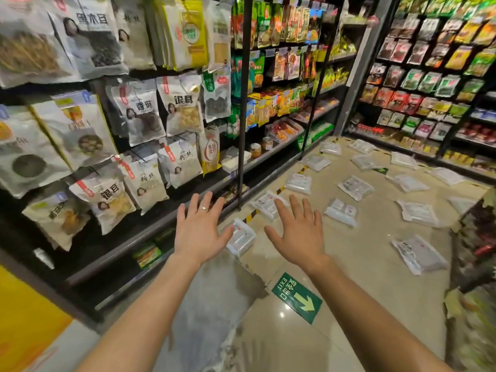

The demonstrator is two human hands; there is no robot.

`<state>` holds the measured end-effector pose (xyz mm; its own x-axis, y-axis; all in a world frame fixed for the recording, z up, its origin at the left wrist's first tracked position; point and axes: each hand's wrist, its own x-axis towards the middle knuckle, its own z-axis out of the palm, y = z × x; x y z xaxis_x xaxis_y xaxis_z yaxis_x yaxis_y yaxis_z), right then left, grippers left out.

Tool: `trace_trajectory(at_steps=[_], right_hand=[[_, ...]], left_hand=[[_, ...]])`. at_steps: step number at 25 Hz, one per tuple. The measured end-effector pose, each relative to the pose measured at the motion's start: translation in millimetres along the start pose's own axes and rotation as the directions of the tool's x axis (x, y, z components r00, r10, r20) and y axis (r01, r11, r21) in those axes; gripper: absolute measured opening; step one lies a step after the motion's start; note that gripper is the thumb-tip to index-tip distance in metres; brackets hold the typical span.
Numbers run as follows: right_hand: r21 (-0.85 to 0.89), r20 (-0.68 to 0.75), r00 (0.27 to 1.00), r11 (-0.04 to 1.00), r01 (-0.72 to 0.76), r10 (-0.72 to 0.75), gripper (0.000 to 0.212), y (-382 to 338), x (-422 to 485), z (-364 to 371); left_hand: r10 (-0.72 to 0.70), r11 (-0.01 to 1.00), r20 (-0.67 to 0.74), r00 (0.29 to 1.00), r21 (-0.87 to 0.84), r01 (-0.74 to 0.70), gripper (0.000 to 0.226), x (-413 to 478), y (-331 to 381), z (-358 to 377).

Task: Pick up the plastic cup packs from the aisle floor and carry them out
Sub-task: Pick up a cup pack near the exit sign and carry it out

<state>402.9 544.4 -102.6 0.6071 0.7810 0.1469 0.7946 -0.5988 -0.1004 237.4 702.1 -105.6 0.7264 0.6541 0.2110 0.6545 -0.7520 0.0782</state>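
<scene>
Several clear plastic cup packs lie scattered over the beige aisle floor (pixel 375 245). The nearest pack (pixel 241 238) lies by the yellow-black floor tape, between my hands. Another pack (pixel 265 205) lies just beyond my right fingertips, and one more (pixel 341 212) is further right. A larger pack (pixel 418 255) lies at the right. My left hand (pixel 200 228) is stretched out, fingers spread, a ring on one finger, holding nothing. My right hand (pixel 298 232) is likewise spread and empty. Both hover above the floor.
A shelf unit (pixel 166 218) hung with dried-food bags runs along the left, with a black upright post (pixel 243 130). Snack shelves (pixel 429 89) close the far end and right. A green EXIT arrow sticker (pixel 296 296) is on the floor. More goods crowd the right edge (pixel 475 237).
</scene>
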Motion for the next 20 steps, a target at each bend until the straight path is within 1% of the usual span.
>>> trace_trajectory(at_steps=[2, 6, 10, 14, 16, 18, 20], right_hand=[[0.006, 0.026, 0.999, 0.999, -0.037, 0.037, 0.071, -13.6, 48.8, 12.5], [0.014, 0.060, 0.992, 0.994, -0.109, 0.108, 0.081, -27.7, 119.9, 36.7], [0.022, 0.095, 0.979, 0.983, -0.181, 0.178, 0.072, -25.7, 176.3, 64.5], [0.025, 0.128, 0.967, 0.974, -0.224, 0.219, 0.076, -11.8, 224.6, 97.9], [0.045, 0.150, 0.961, 0.970, -0.240, 0.231, 0.074, 2.2, 256.1, 119.8], [0.063, 0.156, 0.953, 0.960, -0.273, 0.261, 0.075, 20.3, 292.3, 142.4], [0.080, 0.158, 0.943, 0.949, -0.306, 0.292, 0.080, 39.3, 330.3, 165.4]], left_hand=[[0.023, 1.000, 0.031, 0.999, 0.003, -0.023, 0.073, 51.7, -22.6, 12.0], [0.087, 0.996, 0.072, 0.994, -0.020, -0.085, 0.072, 139.6, -48.7, 35.0], [0.167, 0.986, 0.117, 0.979, -0.016, -0.166, 0.072, 208.6, -52.9, 65.6], [0.228, 0.974, 0.151, 0.962, -0.025, -0.227, 0.073, 273.7, -52.2, 101.3], [0.246, 0.969, 0.176, 0.953, -0.037, -0.244, 0.073, 313.7, -48.1, 121.7], [0.275, 0.961, 0.205, 0.939, -0.021, -0.277, 0.074, 356.7, -39.8, 145.3], [0.303, 0.950, 0.211, 0.929, 0.013, -0.313, 0.074, 398.8, -31.1, 170.1]])
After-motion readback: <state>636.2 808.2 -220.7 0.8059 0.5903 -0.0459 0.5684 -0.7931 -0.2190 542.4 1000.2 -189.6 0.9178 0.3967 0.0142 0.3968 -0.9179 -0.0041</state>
